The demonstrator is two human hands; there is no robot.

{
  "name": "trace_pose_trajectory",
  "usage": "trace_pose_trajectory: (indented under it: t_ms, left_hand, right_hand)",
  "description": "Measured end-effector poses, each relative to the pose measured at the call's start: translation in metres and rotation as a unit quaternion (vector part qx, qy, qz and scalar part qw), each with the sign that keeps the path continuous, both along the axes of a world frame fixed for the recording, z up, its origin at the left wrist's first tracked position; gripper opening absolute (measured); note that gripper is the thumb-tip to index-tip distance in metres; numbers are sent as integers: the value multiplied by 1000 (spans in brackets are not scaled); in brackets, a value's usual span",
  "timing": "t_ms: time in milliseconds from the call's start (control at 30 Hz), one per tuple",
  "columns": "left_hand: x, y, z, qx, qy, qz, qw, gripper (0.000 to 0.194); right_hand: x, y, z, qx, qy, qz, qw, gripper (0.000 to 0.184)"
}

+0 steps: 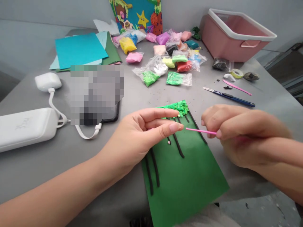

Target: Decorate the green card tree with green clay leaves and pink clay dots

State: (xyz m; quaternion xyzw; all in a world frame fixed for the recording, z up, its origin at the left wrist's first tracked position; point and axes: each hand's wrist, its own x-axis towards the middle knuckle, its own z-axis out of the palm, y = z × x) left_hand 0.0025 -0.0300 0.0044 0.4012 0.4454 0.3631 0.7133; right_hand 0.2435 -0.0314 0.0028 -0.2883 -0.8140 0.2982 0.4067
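Note:
A green sheet (187, 176) lies at the table's front edge. Black clay strips (178, 145) run down it, and small bright-green clay leaves (181, 108) crowd its far end. My left hand (151, 127) hovers over the sheet's upper part, thumb and index fingertips a little apart; I make out nothing held between them. My right hand (243, 132) is closed around a thin pink clay tool (201, 130), whose tip points left, just short of my left thumb. A tiny pale bead-like dot (169, 142) sits on the sheet below my left hand.
Bagged coloured clay (175, 78) spreads across the back. A pink bin (220, 41) stands back right; a craft knife (232, 97) and a pink modelling knife (238, 87) lie before it. At left are a white power bank (26, 127), cables, a phone (115, 115) and blue sheets (80, 50).

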Motion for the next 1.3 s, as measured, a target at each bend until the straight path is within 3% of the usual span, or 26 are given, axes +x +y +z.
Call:
trace_pose_trajectory:
  t_ms: [67,367,567,867,1067,1233,1300]
  left_hand:
    - [0,0,0,1,-6,-5,1000,18]
    - [0,0,0,-4,-8,-14,1000,18]
    - [-1,-1,-1,18,0,-5,1000,13]
    - [1,0,2,19,-11,22,1000,23]
    - [1,-1,3,44,3,21,999,24]
    - [1,0,3,64,21,22,997,25]
    - [1,0,4,77,45,23,996,28]
  right_hand:
    - [1,0,0,22,29,27,999,56]
    - [-8,8,-14,102,80,36,991,42]
    - [-14,7,-12,105,96,10,990,49]
    - [-17,10,-15,128,100,-7,987,46]
    - [-17,6,-11,82,88,-9,993,38]
    - [-14,6,-16,99,75,-38,991,53]
    - [-14,7,-16,100,74,-38,992,51]
